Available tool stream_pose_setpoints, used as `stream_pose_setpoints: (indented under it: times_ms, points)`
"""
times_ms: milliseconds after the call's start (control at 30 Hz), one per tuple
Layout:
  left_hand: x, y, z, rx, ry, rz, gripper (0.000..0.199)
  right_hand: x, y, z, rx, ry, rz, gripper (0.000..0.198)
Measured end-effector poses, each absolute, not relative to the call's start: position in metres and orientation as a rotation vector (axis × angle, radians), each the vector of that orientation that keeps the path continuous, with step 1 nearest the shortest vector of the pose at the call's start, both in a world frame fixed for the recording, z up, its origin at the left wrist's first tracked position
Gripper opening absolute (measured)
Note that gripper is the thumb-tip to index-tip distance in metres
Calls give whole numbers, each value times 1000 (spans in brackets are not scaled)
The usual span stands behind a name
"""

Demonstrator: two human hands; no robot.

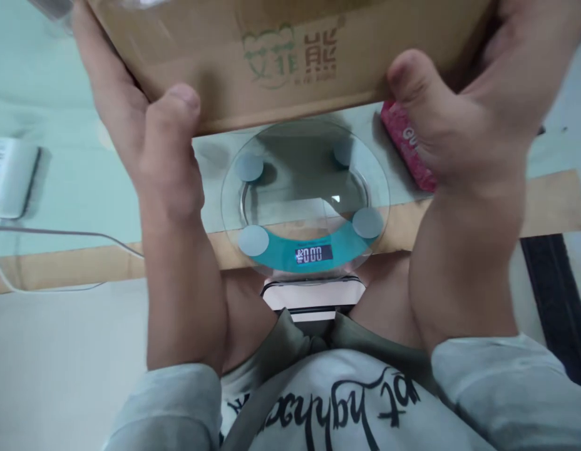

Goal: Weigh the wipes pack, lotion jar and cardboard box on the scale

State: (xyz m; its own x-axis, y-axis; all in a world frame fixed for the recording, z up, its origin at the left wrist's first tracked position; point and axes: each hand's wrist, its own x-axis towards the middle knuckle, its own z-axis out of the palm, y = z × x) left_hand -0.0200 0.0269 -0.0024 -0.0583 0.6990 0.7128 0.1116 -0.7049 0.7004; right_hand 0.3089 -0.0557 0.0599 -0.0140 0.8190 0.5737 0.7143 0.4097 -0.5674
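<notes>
I hold a brown cardboard box (281, 56) with green and brown print up in the air, one hand at each end. My left hand (149, 144) grips its left end, thumb on the near face. My right hand (464, 119) grips its right end the same way. Below the box, a round glass scale (305, 194) with a teal band lies at the table's front edge. Its display (313, 254) reads 0.00. The box does not touch the scale.
A pink packet (406, 147) lies on the table right of the scale, partly behind my right hand. A white device (11, 175) with a cable (69, 235) sits at the left. The table's wooden edge (553, 203) runs across. Light floor lies below.
</notes>
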Motion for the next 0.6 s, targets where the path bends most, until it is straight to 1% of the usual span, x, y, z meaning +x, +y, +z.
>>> stream_pose_setpoints:
  times_ms: [67, 100, 133, 200, 367, 400, 467, 500, 533, 600]
  points:
    - [-11, 35, 0, 1845, 594, 1724, 51, 300, -31, 57, -1358, -1729, 276, 96]
    - [-8, 37, 0, 1793, 543, 1693, 41, 299, -22, 55, -1343, -1733, 315, 95]
    - [-7, 38, -1, 1709, 554, 1671, 38, 300, -16, 51, -1313, -1767, 318, 93]
    - [-6, 39, -1, 1585, 621, 1645, 39, 304, -10, 44, -1257, -1857, 272, 89]
    - [-5, 35, 5, 1575, 874, 1667, 57, 309, -3, 30, -1354, -1807, 281, 101]
    - [-4, 35, 5, 1566, 898, 1649, 55, 308, -1, 28, -1369, -1761, 290, 100]
    - [-2, 40, 1, 1499, 951, 1607, 44, 304, 3, 23, -1435, -1664, 324, 96]
    - [-1, 44, -3, 1445, 993, 1591, 45, 302, 4, 22, -1473, -1644, 367, 95]
    - [0, 49, -8, 1392, 1035, 1572, 54, 300, 5, 21, -1504, -1648, 422, 95]
    - [1, 59, -17, 1297, 1101, 1546, 85, 295, 5, 22, -1527, -1718, 567, 98]
